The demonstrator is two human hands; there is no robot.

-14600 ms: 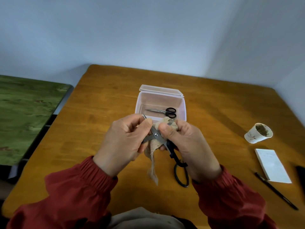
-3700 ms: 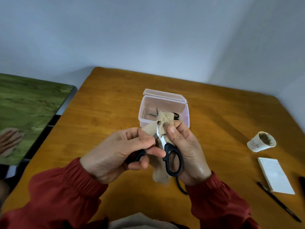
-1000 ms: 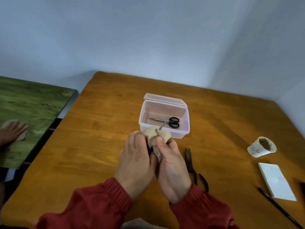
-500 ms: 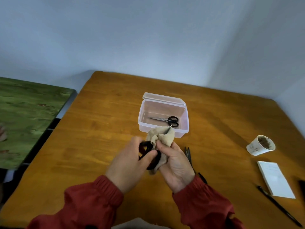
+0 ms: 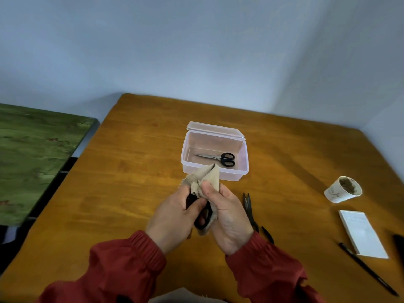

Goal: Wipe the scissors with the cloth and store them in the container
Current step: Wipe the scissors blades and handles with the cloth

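Note:
My left hand (image 5: 172,217) grips the black handle of a pair of scissors (image 5: 203,217) above the table's middle. My right hand (image 5: 227,215) holds a beige cloth (image 5: 205,180) wrapped over the blades, which are hidden. Just behind the hands stands a clear plastic container (image 5: 244,154) with its lid open; small black-handled scissors (image 5: 218,158) lie inside. Another dark pair of scissors (image 5: 251,213) lies on the wooden table (image 5: 131,171) right of my right hand.
A paper cup (image 5: 343,189) with brown residue stands at the right. Near it lie a white notepad (image 5: 360,235) and a black pen (image 5: 367,267). A green-topped surface (image 5: 32,154) lies beyond the table's left edge.
The cloth has shifted up over the blades between my hands. My hands stay together in front of the container, a little lower than a second ago.

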